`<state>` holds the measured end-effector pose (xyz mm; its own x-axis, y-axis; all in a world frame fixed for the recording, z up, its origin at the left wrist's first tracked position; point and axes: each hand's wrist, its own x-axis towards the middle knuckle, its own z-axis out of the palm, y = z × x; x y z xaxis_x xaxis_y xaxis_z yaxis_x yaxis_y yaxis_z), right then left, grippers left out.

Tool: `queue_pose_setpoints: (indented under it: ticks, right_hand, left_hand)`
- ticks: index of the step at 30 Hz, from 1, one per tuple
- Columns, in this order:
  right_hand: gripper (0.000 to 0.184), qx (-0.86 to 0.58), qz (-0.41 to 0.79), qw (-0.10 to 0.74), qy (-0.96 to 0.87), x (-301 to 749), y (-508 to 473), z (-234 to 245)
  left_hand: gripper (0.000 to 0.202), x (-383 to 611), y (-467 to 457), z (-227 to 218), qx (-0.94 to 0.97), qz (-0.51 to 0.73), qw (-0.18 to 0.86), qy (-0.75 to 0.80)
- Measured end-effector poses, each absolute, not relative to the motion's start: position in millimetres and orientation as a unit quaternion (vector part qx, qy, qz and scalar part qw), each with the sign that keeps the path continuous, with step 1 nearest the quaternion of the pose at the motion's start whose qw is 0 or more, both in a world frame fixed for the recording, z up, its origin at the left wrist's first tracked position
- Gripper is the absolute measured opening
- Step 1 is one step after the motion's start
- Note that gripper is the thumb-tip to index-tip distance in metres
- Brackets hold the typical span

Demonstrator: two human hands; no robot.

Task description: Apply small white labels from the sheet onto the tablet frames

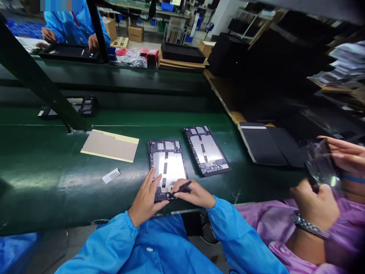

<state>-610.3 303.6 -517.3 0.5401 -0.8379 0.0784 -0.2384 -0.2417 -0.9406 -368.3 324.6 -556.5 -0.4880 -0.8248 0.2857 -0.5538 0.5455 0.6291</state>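
Observation:
An opened tablet [174, 166] lies in front of me, its silver battery plate and dark circuit parts facing up. My left hand [146, 196] rests along its left and lower left edge, fingers spread, touching it. In my right hand [196, 193] is a slim black tool [184, 187], pinched between thumb and fingers. Its low end reaches the lower part of the tablet; the exact contact spot is hidden by my fingers. A second opened tablet [207, 150] lies to the right, slightly tilted on the bench.
Left of me lie a beige sheet with yellow edges [110, 146] and a small white label [111, 175]. A slanted dark post [42, 80] crosses the green bench [34, 163]. At right, a co-worker's hands [316, 201] hold clear film beside a dark folder [262, 146].

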Motion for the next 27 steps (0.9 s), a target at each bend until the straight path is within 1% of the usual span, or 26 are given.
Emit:
queue_pose_setpoints:
  ticks: [4, 6, 7, 9, 11, 12, 14, 16, 20, 22, 24, 27]
  right_hand:
    - [0.017, -0.74, -0.299, 0.48, 0.365, -610.6, 304.8, -516.2]
    - [0.017, -0.744, -0.293, 0.48, 0.361, -610.5, 305.5, -516.0]
    - [0.017, -0.738, -0.295, 0.488, 0.36, -610.6, 305.8, -516.4]
    - [0.02, -0.697, -0.325, 0.521, 0.371, -611.0, 306.1, -518.1]
    - [0.026, -0.625, -0.382, 0.556, 0.393, -612.0, 305.5, -520.7]
    - [0.028, -0.588, -0.41, 0.568, 0.404, -612.7, 305.0, -522.0]
    - [0.032, -0.54, -0.446, 0.58, 0.416, -613.8, 303.1, -523.1]
    - [0.034, -0.527, -0.451, 0.584, 0.421, -613.4, 299.8, -521.1]
    - [0.033, -0.551, -0.431, 0.58, 0.417, -600.9, 280.9, -506.7]
    - [0.03, -0.558, -0.441, 0.567, 0.416, -584.9, 260.4, -497.5]
    - [0.029, -0.55, -0.46, 0.556, 0.42, -559.7, 230.8, -490.4]
    - [0.035, -0.537, -0.456, 0.576, 0.415, -505.6, 174.4, -490.3]
  left_hand:
    - [0.092, -368.6, 324.2, -555.8, 0.417, -0.233, 0.288, -0.83]
    - [0.084, -368.2, 324.1, -554.7, 0.413, -0.223, 0.297, -0.832]
    - [0.075, -367.6, 324.2, -553.9, 0.407, -0.211, 0.309, -0.833]
    - [0.046, -366.0, 324.9, -552.7, 0.39, -0.174, 0.342, -0.837]
    - [0.018, -364.4, 326.2, -552.2, 0.37, -0.129, 0.372, -0.842]
    - [0.012, -364.0, 327.2, -552.2, 0.358, -0.106, 0.378, -0.847]
    - [0.013, -364.8, 329.8, -551.8, 0.332, -0.067, 0.368, -0.866]
    - [0.017, -367.6, 333.3, -548.6, 0.313, -0.042, 0.342, -0.885]
    - [0.019, -369.1, 335.0, -531.5, 0.304, -0.05, 0.287, -0.907]
    - [0.021, -359.3, 323.6, -522.6, 0.3, -0.054, 0.285, -0.909]
    - [0.022, -337.5, 298.9, -517.3, 0.339, -0.044, 0.314, -0.886]
    - [0.018, -287.2, 244.8, -517.8, 0.495, -0.039, 0.349, -0.795]
